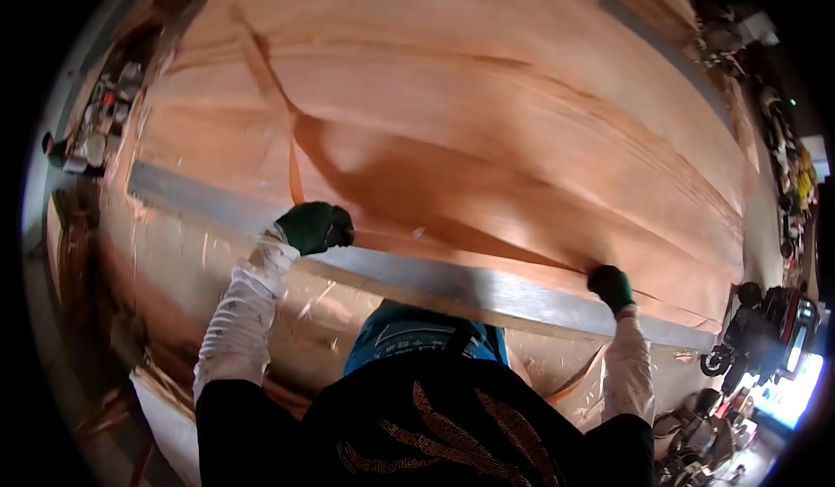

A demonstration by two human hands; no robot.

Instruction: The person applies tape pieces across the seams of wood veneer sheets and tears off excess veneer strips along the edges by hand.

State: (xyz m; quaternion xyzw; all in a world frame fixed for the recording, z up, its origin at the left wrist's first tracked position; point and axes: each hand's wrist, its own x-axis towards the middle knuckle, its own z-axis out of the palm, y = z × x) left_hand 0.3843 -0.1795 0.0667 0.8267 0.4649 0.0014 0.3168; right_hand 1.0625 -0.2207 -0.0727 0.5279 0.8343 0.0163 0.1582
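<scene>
Large thin orange-brown wood veneer sheets lie rippled and overlapping across the bench in front of me. My left hand, in a dark green glove, is closed above the metal edge strip. A narrow torn veneer strip runs up from it over the sheets. Closed at the near edge of the veneer is my right hand, also gloved, with a raised fold of the sheet leading to its fingers. The fingertips of both hands are partly hidden.
A second metal strip crosses the far side of the veneer. Wood scraps litter the near board. A motorbike stands at the right, with piled clutter below it. A person is far left.
</scene>
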